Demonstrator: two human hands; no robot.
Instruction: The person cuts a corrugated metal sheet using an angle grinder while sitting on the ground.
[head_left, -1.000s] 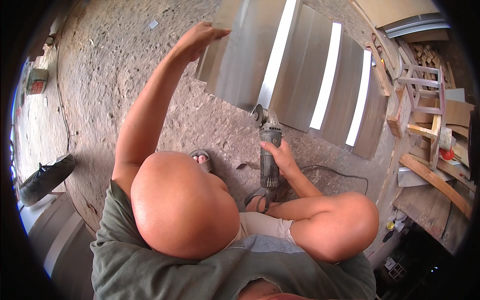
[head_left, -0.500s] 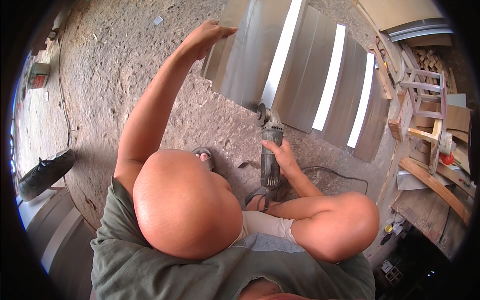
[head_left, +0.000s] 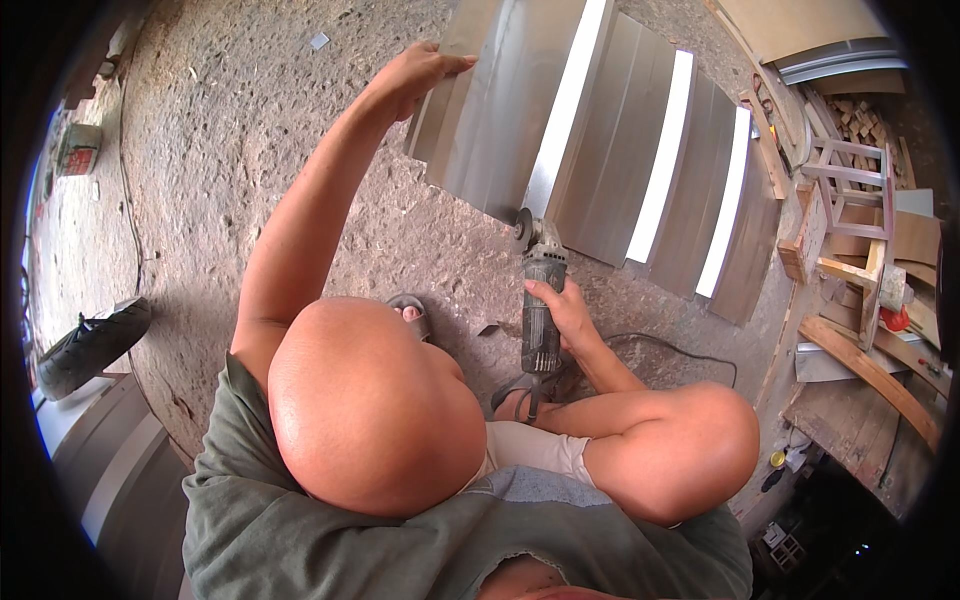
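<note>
My right hand point(head_left: 564, 312) is wrapped round the dark body of an angle grinder point(head_left: 541, 290), its disc end pointing away from me. The disc touches or sits very close to the near edge of a ribbed metal sheet point(head_left: 620, 130); I cannot tell which. Grey and shiny, the sheet has bright reflecting strips along its ribs. At the sheet's far left edge, my left hand point(head_left: 412, 80) grips the rim, a finger lying over the top and the others partly hidden. A black cord point(head_left: 670, 342) trails from the grinder's rear along the ground to the right.
Rough concrete ground point(head_left: 220, 170) surrounds the sheet. Wooden frames point(head_left: 850, 190), curved boards point(head_left: 870, 375) and offcuts crowd the right side. At left are a dark shoe-like object point(head_left: 95, 345), a bucket point(head_left: 78, 150) and more metal sheets point(head_left: 120, 480). My bent knees flank the grinder.
</note>
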